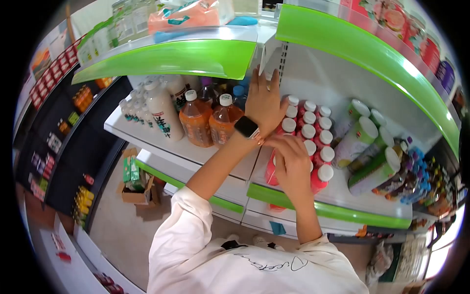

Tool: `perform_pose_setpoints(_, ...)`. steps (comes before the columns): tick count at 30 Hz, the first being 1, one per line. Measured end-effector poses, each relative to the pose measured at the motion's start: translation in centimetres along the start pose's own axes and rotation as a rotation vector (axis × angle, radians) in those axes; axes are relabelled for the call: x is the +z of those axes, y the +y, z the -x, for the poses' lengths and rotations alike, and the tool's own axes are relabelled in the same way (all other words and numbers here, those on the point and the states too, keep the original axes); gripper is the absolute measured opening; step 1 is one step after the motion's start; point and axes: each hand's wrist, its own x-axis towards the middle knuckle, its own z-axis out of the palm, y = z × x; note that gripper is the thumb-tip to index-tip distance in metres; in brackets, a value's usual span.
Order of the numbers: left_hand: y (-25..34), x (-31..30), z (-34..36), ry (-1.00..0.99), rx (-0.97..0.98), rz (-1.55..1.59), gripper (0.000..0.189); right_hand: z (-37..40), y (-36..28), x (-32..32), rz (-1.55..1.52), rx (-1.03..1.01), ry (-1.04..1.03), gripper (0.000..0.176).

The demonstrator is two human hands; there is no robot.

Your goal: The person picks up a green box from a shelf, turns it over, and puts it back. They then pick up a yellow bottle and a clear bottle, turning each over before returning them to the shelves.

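White shirt [245, 279]: nearest the camera, black script across its front, both forearms reaching forward from it.
Pink bottles [308, 131]: on the shelf [241, 166], packed in rows that run from near the front edge toward the back.
Bottles' long axis: vertical; they stand upright, white caps pointing up.
Left hand [264, 104]: stretched forward at the left of the rows, back of the hand upward, fingers pointing toward the shelf's rear, thumb beside the caps.
Left hand's grip: apart, fingers straight.
Smartwatch [246, 127]: on the left wrist, dark screen up.
Right hand [293, 159]: over the left side of the rows, fingers reaching across toward the left wrist.
Right hand's grip: cannot tell whether it clamps a bottle; its underside is hidden.
Left neighbours: two orange drink bottles [196, 125], upright, and a tall white bottle [164, 112].
Right neighbours: canisters [360, 139], slanted in this wide view, pale lids uppermost.
Front edge: green strip [342, 214].
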Motion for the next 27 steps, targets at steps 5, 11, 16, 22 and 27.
perform_pose_setpoints(5, -0.1, 1.9, 1.2, -0.187, -0.049, 0.05, 0.046, 0.0, 2.2, -0.9, 0.03, 0.172, -0.095, 0.017)
perform_pose_setpoints(11, 2.2, -1.7, 4.7, -0.275, -0.147, 0.068, 0.044, 1.6, 2.0, -1.3, -0.048, 0.196, -0.208, 0.024)
perform_pose_setpoints(16, 4.2, -7.1, 7.9, -0.199, -0.226, 0.271, 0.051, 2.4, 1.4, -2.2, -0.145, 0.241, -0.265, 0.019)
perform_pose_setpoints(22, 3.1, -15.5, 12.3, -0.041, -0.167, 0.595, 0.037, 4.0, -1.8, -1.7, -0.153, -0.122, -0.079, 0.028)
perform_pose_setpoints(27, 2.5, -27.6, 17.0, 0.096, -0.074, 0.58, 0.031, 9.2, -9.5, 5.8, -0.332, -0.332, -0.031, 0.064)
